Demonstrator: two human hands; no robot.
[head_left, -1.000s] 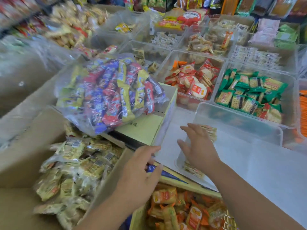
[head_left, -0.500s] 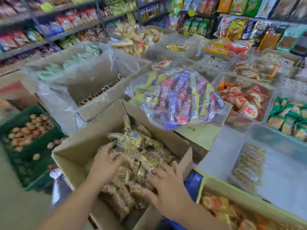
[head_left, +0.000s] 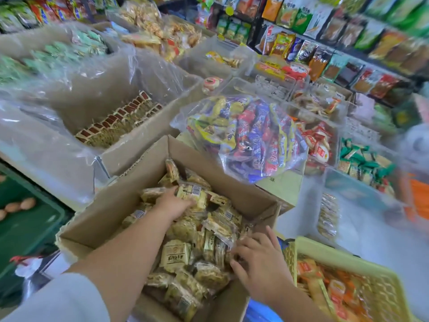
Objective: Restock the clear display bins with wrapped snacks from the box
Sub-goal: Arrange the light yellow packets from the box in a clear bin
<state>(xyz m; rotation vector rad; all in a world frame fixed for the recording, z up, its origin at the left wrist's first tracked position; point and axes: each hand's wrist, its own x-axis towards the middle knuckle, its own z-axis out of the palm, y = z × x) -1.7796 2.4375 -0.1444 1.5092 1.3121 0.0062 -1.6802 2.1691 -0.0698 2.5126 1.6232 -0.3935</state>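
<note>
While both hands reach into the cardboard box (head_left: 97, 225) of wrapped snacks (head_left: 174, 254), the left hand (head_left: 173, 204) has its fingers sunk among the packets, grip unclear, and the right hand (head_left: 257, 263) rests spread, loose fingers (head_left: 271, 233) on the pile; the clear bin (head_left: 348, 187) to the right holds one row

The cardboard box (head_left: 97, 219) is plain brown. The wrapped snacks (head_left: 176, 254) in it are pale gold and cream under clear film, some with a black-and-white barcode. A clear bag (head_left: 185, 117) holds bars (head_left: 262, 140) in red, blue-purple and yellow. The woven basket (head_left: 343, 257) is yellow, filled with orange packets (head_left: 336, 289). Farther off lie green packets (head_left: 362, 159) and red-and-white packets (head_left: 318, 140). The crate (head_left: 34, 217) is dark green and the sleeve (head_left: 58, 298) is white.
</note>
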